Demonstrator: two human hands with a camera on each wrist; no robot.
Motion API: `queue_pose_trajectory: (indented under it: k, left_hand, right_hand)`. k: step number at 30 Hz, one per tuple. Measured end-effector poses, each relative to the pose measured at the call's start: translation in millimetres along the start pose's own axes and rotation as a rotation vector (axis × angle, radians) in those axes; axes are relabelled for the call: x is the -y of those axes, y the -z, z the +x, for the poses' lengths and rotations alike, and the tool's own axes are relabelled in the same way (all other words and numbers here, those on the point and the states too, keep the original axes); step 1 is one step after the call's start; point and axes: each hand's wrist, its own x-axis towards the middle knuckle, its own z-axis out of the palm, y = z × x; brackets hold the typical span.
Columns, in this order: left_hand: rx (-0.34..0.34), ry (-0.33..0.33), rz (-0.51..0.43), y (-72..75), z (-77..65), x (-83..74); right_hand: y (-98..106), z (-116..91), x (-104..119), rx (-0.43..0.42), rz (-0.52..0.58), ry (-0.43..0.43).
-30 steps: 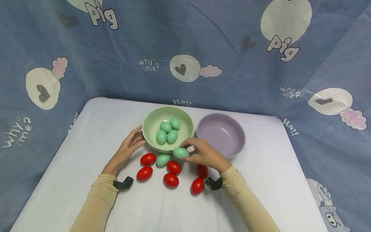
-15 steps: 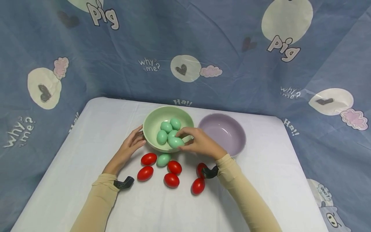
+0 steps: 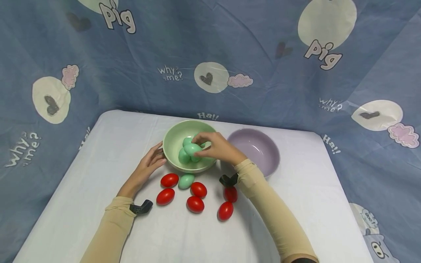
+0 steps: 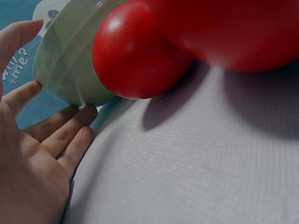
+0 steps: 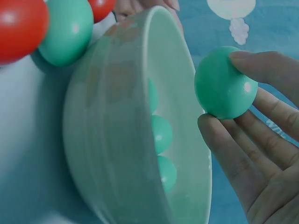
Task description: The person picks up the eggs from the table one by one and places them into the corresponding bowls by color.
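My right hand (image 3: 217,147) pinches a green egg (image 5: 226,83) between thumb and fingertips, over the light green bowl (image 3: 171,160). Several more green eggs (image 3: 184,156) lie inside that bowl, partly covered by the hand in the head view. At the bowl's left side, my left hand (image 3: 147,166) has its fingers loosely extended, the fingertips (image 4: 88,110) right against the outer wall. Just in front of the bowl, one green egg (image 3: 186,181) lies on the white cloth among red eggs (image 3: 169,180).
A purple bowl (image 3: 263,153) stands to the right of the green one, partly behind the right wrist. Several red eggs (image 3: 195,204) are spread across the near side of the white table (image 3: 184,241). A blue printed curtain (image 3: 148,91) hangs behind the table.
My right hand has carried the green egg from the bowl's front rim up and left to over the bowl's middle. The left hand has stayed at the bowl's side.
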Motion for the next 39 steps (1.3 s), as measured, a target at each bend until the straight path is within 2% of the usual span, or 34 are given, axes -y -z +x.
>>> queue_pose_trajectory:
  k: [8, 14, 26, 36, 39]
  left_hand:
    - [-0.005, 0.002, 0.006, -1.0, 0.8, 1.6]
    - [0.001, 0.006, -0.002, 0.1, 0.6, 2.7]
    - [0.008, 0.017, -0.005, 0.0, 0.8, 0.9]
    - [0.016, 0.021, -0.027, -0.2, 0.3, 1.4]
    - [0.02, 0.026, -0.038, 0.2, -0.2, 0.9]
  right_hand:
    - [-2, 24, 0, 0.024, -0.088, 0.001]
    - [-3, 44, 2, 0.047, -0.195, -0.01]
    - [-7, 78, 3, 0.141, -0.29, -0.081]
    - [-24, 94, 0, 0.213, -0.265, -0.104]
    - [-28, 98, -1, 0.229, -0.289, -0.108]
